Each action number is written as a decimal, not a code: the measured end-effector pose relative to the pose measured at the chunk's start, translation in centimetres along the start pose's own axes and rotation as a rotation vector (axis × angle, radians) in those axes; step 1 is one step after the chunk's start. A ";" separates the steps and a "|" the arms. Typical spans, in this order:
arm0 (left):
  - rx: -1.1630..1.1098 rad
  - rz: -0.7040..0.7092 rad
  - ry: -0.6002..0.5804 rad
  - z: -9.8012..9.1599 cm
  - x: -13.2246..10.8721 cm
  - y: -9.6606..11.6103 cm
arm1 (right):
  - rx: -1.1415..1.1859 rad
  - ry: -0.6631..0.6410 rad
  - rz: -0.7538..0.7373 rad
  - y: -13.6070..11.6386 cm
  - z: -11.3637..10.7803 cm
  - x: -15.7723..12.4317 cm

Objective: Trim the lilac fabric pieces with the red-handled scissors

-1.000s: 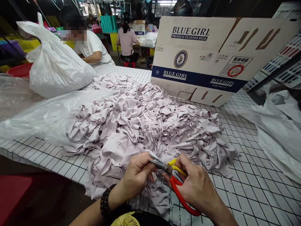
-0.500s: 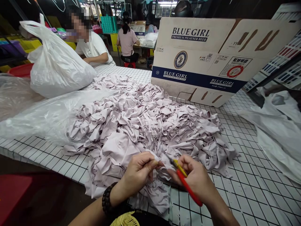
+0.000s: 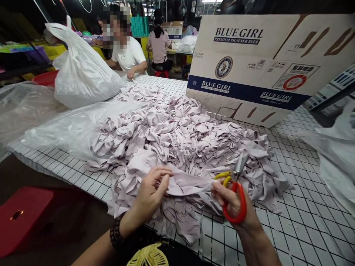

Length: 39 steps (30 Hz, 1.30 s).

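A pair of scissors (image 3: 239, 166) with red and yellow handles sits in my right hand (image 3: 235, 201), its metal blades pointing up and away from me. Between my two hands stretches a pale mauve piece of fabric (image 3: 191, 183); its right end runs to the fingertips of my right hand. My left hand (image 3: 152, 190), with a dark bead bracelet on the wrist, has thumb and fingers closed at the fabric's left end. Beneath and beyond both hands spreads a large heap of the same mauve fabric pieces (image 3: 177, 136).
Behind the heap stands a BLUE GIRL carton (image 3: 244, 70) on the grid-patterned table (image 3: 66, 162). A full white plastic bag (image 3: 85, 77) and clear plastic sheeting (image 3: 63, 129) lie left, another white bag (image 3: 335, 155) right. A person (image 3: 127, 51) sits across; a red stool (image 3: 24, 218) stands lower left.
My right hand has moved up and right, and the scissors have swung from pointing left to pointing up. My hands are farther apart, with fabric stretched between them. The view has shifted left.
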State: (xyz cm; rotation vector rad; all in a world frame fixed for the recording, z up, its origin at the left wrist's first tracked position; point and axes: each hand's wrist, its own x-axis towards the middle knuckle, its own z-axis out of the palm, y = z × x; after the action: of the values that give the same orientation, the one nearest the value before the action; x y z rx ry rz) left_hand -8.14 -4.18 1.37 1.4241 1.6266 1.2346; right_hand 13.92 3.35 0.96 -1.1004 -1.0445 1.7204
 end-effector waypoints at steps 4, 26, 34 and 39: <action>0.234 0.008 0.036 -0.2 -2.0 -0.5 | 0.001 0.035 -0.036 -0.9 -2.1 -0.1; 0.698 0.220 -0.085 -4.6 -2.4 -2.3 | 0.107 0.096 0.011 -0.2 -3.6 -0.3; 0.711 0.121 -0.002 -3.8 -1.7 -2.6 | 0.027 0.092 -0.008 0.4 -3.6 0.3; 0.385 -0.030 -0.009 -2.9 0.4 0.0 | 0.037 0.183 -0.060 -0.5 -4.7 1.0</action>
State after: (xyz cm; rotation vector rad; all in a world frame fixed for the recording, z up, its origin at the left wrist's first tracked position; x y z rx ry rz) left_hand -10.85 -4.51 2.40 1.6199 1.9465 0.9279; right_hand 18.14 5.44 -0.15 -1.1668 -0.9192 1.5542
